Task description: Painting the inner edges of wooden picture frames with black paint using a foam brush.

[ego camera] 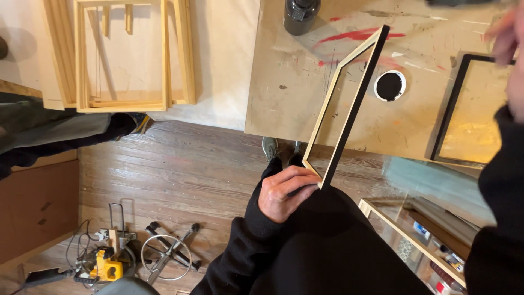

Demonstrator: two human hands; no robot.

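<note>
While the left hand grips a frame, the paint-smeared table seemingly overhangs plank flooring.

Soft, even daylight with faint shadows; the right hand at the upper edge is motion-blurred, the rest sharp.

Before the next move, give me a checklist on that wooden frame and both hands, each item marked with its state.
1. Left hand grips the wooden frame at its near corner: ok.
2. Frame stands on edge, far corner against the paint-stained table: ok.
3. Frame's outer edge is black along the visible side; whether the paint is wet: cannot tell.
4. Open paint pot sits upright on the table, beside the frame but not touching it: ok.
5. Right hand is blurred at the picture's edge, what it holds: cannot tell.
6. Second black frame lies flat on the table, apart from the held one: ok.
</note>
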